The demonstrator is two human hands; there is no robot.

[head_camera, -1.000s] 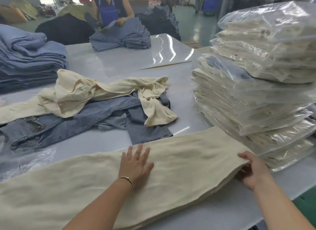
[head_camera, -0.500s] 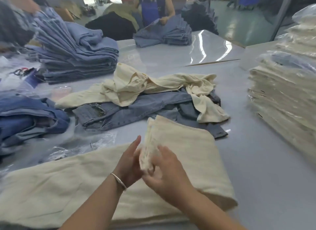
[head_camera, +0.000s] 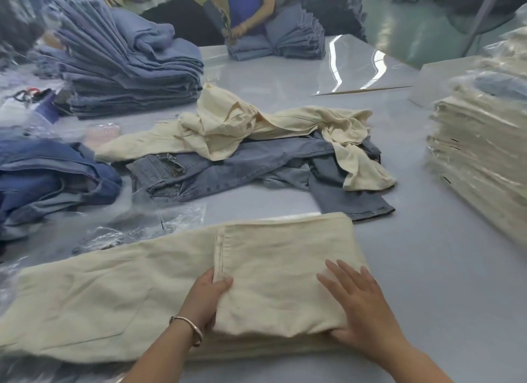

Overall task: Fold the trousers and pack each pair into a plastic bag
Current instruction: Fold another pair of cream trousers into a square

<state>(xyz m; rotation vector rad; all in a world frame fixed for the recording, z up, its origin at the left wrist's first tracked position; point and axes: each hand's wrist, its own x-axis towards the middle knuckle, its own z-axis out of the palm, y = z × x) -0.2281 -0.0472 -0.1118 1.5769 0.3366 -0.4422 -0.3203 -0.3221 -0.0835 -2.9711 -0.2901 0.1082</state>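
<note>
Nearest the camera, a pair of cream trousers [head_camera: 119, 291] lay lengthwise across a grey table [head_camera: 427, 268], with the leg end folded back over the middle. The left hand [head_camera: 204, 300], wearing a metal bangle [head_camera: 189, 327], gripped the folded layer at its hem edge, thumb on top and fingers tucked beneath. The right hand [head_camera: 360, 305] lay flat on the folded layer, fingers spread and straight. Just beyond, to the left, empty clear plastic bags [head_camera: 148, 226] lay crumpled on the table. Further back, loose cream trousers [head_camera: 228, 126] lay tangled over grey-blue jeans [head_camera: 242, 169]. A stack of bagged cream trousers [head_camera: 479, 160] stood at the right. Piles of folded jeans [head_camera: 128, 74] rose at the far left, where another person [head_camera: 251, 9] handled denim.
</note>
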